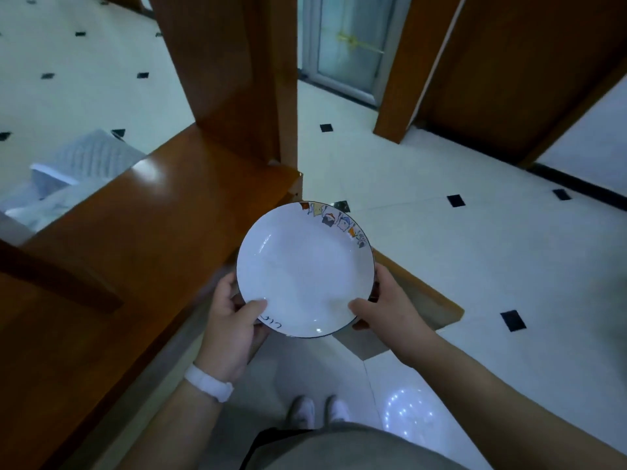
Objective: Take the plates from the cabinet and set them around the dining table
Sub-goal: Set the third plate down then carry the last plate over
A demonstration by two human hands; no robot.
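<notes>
while i look down, my left hand [234, 320] and right hand [386, 307] each pinching the near rim of the white plate [305, 269], thumbs on top, fingers curled beneath, plate held level above the tiled floor [475, 252], just beside a wooden surface [135, 232]

Both forearms are bare. A smooth white wristband [208, 382] circles the wrist of the left hand [230, 320]. A grey garment [342, 447] covers the body at the bottom edge of the view, with a dark strip along its left side. The shoes [303, 409] are white.
</notes>
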